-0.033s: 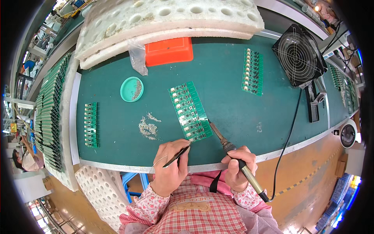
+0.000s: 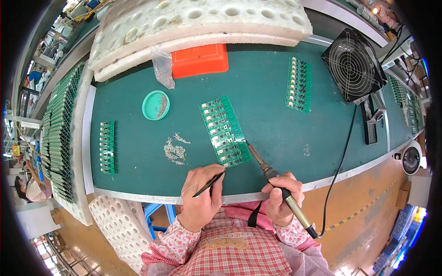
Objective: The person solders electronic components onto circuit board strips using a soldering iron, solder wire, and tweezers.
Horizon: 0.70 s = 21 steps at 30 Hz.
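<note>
A panel of small green circuit boards (image 2: 225,131) lies slanted on the green bench mat (image 2: 276,124). My right hand (image 2: 282,195) grips a soldering iron (image 2: 261,162) like a pen, and its tip rests at the panel's near right edge. My left hand (image 2: 200,200) holds a black pair of tweezers (image 2: 209,184) pointing at the panel's near corner. A thin curved wire shows beside that hand. Left of the panel lies a small heap of tiny metal parts (image 2: 174,151).
A teal round dish (image 2: 155,105), an orange box (image 2: 199,60) and white foam trays (image 2: 198,23) sit farther back. More board strips lie left (image 2: 107,147) and right (image 2: 298,85). A black fan (image 2: 352,64) stands right, the iron's cable (image 2: 338,170) runs down; another person (image 2: 27,188) works far left.
</note>
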Available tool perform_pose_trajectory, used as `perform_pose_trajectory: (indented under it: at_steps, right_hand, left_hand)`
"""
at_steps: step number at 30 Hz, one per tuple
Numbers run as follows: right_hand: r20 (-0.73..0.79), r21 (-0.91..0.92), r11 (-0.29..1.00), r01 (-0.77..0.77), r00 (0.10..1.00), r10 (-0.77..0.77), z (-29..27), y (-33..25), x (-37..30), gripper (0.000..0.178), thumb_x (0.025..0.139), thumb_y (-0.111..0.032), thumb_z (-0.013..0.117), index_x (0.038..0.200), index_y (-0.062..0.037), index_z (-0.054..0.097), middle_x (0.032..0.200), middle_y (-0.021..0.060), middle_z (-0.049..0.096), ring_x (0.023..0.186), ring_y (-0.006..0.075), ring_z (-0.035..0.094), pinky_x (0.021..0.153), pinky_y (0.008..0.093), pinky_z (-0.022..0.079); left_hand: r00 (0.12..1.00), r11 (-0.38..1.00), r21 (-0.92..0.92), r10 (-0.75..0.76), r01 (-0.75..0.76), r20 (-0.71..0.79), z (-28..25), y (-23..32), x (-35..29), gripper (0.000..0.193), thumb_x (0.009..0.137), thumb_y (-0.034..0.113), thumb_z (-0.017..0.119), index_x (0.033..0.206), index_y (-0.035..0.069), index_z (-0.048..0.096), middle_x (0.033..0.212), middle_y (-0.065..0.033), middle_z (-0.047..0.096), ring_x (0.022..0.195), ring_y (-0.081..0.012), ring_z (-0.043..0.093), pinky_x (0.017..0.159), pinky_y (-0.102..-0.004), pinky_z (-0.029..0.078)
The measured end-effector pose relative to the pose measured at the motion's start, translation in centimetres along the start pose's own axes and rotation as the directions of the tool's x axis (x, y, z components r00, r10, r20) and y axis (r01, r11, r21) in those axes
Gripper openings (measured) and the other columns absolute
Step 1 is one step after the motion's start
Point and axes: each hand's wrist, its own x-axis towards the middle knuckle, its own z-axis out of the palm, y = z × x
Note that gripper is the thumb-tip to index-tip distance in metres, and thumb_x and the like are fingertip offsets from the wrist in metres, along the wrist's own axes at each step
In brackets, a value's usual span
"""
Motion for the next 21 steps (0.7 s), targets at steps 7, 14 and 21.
perform_pose_trajectory:
  at_steps: [7, 14, 21]
  right_hand:
    - [-0.001, 0.006, 1.0, 0.011, 1.0, -0.011, 0.12, 0.34, 0.19, 0.017, 0.094, -0.014, 0.068, 0.103, -0.0015, 0.061, 0.065, 0.005, 0.065, 0.057, 0.0177, 0.06, 0.054, 0.0297, 0.05]
    - [-0.023, 0.068, 0.998, -0.004, 1.0, 0.005, -0.15, -0.05, 0.12, 0.015, 0.095, -0.014, 0.066, 0.1, -0.0008, 0.062, 0.065, 0.0045, 0.065, 0.054, 0.0167, 0.059, 0.052, 0.0308, 0.049]
    - [0.001, 0.354, 0.93, 0.097, 0.995, -0.104, -0.54, -0.59, 0.12, 0.013, 0.092, -0.013, 0.065, 0.093, 0.0007, 0.064, 0.063, 0.0044, 0.065, 0.05, 0.0168, 0.059, 0.049, 0.0305, 0.05]
  left_hand:
    - [1.0, 1.0, 0.01, 0.005, -0.005, -0.003, 0.23, -0.3, 0.36, 0.029, 0.079, -0.009, 0.07, 0.105, 0.001, 0.064, 0.102, -0.0129, 0.07, 0.086, -0.0308, 0.066, 0.078, -0.0369, 0.052]
    - [0.999, 0.999, 0.013, 0.036, -0.036, -0.011, 0.3, -0.47, 0.37, 0.03, 0.08, -0.008, 0.07, 0.107, 0.001, 0.064, 0.102, -0.0126, 0.07, 0.086, -0.0304, 0.067, 0.078, -0.0366, 0.052]
    - [1.0, 1.0, -0.015, 0.007, -0.007, -0.02, 0.27, -0.15, 0.59, 0.021, 0.084, -0.007, 0.068, 0.103, 0.0, 0.064, 0.099, -0.0134, 0.071, 0.086, -0.0298, 0.066, 0.076, -0.0357, 0.052]
